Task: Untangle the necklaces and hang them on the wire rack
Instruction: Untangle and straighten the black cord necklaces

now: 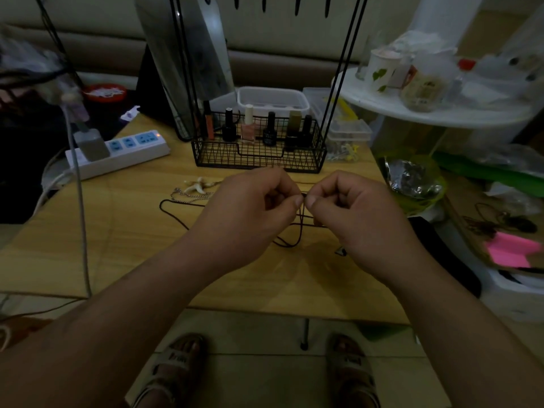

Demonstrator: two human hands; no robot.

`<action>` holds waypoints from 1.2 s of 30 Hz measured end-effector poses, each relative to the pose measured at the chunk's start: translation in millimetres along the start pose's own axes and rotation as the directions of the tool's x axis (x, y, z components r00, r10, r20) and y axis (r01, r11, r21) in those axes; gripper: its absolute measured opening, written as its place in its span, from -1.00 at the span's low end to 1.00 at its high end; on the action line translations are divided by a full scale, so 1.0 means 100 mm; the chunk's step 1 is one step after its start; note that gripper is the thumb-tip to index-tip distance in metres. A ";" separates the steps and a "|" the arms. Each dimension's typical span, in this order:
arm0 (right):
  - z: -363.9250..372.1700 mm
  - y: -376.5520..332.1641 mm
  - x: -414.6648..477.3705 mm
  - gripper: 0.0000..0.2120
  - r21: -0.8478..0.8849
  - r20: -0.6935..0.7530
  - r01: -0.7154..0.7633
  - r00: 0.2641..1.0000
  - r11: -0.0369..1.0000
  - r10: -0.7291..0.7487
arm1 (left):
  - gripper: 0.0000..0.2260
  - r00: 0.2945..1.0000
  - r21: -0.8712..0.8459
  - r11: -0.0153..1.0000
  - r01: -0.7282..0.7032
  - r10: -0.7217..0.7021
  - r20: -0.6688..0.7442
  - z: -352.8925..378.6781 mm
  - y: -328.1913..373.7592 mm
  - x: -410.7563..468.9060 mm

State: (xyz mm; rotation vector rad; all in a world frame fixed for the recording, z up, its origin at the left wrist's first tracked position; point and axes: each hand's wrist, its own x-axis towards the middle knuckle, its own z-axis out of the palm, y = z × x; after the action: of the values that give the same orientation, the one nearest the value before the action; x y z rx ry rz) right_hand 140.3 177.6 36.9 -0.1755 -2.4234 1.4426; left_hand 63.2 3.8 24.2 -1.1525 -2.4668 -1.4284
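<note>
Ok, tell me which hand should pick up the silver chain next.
Left, probably. The silver chain lies on the table just outside the left hand, while the right hand would have to cross over. Both now pinch the dark cord, so the left must let go first.

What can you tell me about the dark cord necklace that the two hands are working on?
The dark cord necklace is a thin, matte string, dark brown or black. The left hand and the right hand both pinch it where their thumbs meet, just above the wooden table. Strands hang from the pinch and cross in loose loops below. A long loop trails left on the tabletop, close to the silver chain. It looks tangled, and none of it hangs on the rack.
</note>
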 end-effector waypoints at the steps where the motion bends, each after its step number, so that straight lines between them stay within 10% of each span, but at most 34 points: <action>1: 0.00 0.00 0.00 -0.94 -0.005 -0.003 0.005 1.000 1.000 -0.005 | -0.97 1.000 -0.006 1.000 0.005 -0.005 0.005 0.00 0.00 0.00; 36: 0.01 0.04 0.02 -0.91 -0.150 0.084 0.071 0.995 0.986 -0.059 | -0.94 0.987 -0.014 0.996 0.089 -0.086 0.138 -0.10 -0.04 0.03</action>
State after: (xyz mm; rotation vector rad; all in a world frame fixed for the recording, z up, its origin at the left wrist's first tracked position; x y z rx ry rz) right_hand 137.5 179.5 33.8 -0.0738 -2.5792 1.2593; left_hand 55.1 -2.8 28.0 -1.1989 -2.6327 -1.4447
